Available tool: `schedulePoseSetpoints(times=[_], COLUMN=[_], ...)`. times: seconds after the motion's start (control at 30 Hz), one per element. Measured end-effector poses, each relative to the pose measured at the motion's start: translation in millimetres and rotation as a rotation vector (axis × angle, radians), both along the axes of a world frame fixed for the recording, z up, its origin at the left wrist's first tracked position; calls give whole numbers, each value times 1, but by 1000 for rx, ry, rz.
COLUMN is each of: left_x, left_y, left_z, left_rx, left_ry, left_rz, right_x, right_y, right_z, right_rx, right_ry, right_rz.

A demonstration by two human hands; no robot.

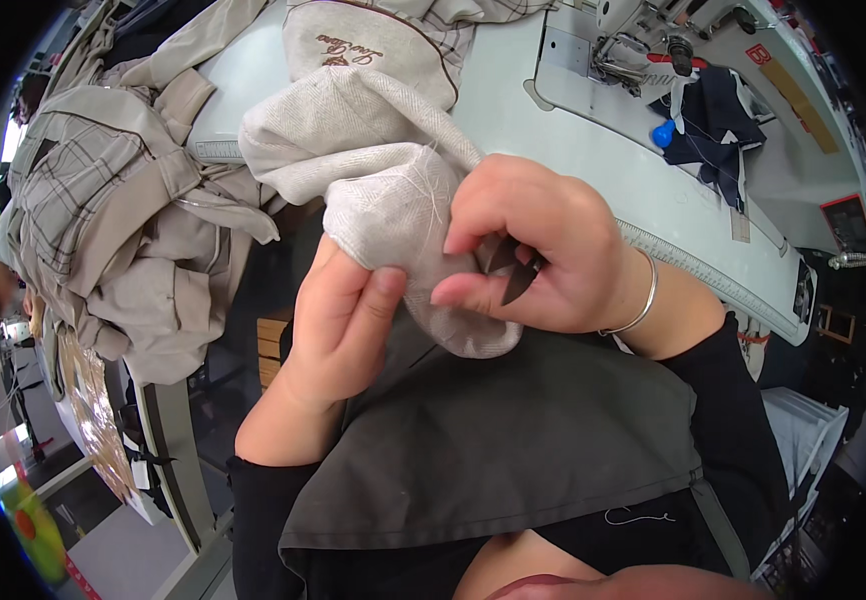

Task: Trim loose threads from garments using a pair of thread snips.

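My left hand point(339, 322) grips a cream herringbone fabric piece point(395, 217), thumb on top and the other fingers hidden beneath the cloth. Loose thread ends trail over its seam. In my right hand point(545, 240) are dark metal thread snips point(520, 279), tucked in the palm with the blades partly covered by the fingers. The thumb and forefinger of that hand are close against the fabric, and whether they pinch a thread cannot be made out. Beyond lies more of the garment, with a brown-edged panel point(373, 37) bearing embroidered writing.
A sewing machine point(620, 45) stands on the white table point(508, 120) at upper right, navy fabric scraps point(710, 127) beside it. Beige and plaid garments point(117, 210) are heaped at left. A ruler strip point(703, 270) runs along the table's near edge. A white plastic bin point(808, 427) sits at lower right.
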State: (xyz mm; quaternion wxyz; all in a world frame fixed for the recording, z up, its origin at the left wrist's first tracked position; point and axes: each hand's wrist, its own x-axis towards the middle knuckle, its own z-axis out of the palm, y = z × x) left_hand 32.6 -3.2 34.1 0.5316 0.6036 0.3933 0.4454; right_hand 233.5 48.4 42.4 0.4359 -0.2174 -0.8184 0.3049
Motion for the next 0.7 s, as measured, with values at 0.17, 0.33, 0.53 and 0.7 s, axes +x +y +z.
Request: schedulePoseSetpoints(times=[0.17,0.33,0.53,0.7], left_x=[9,7,8,3], left_y=[2,8,6,4], left_z=[-3,-6,-2,-4], left_rx=[247,503,456,455], left_ry=[187,522,495,503], left_rz=[17,6,-9,-38], right_x=[-3,5,9,14], right_y=[-6,-6,-1,2], right_z=[-5,-9,-16,-19], right_rx=[-97,74,-155,-879], right_ry=[-47,-161,-119,480], right_rz=[-27,-65,91,258])
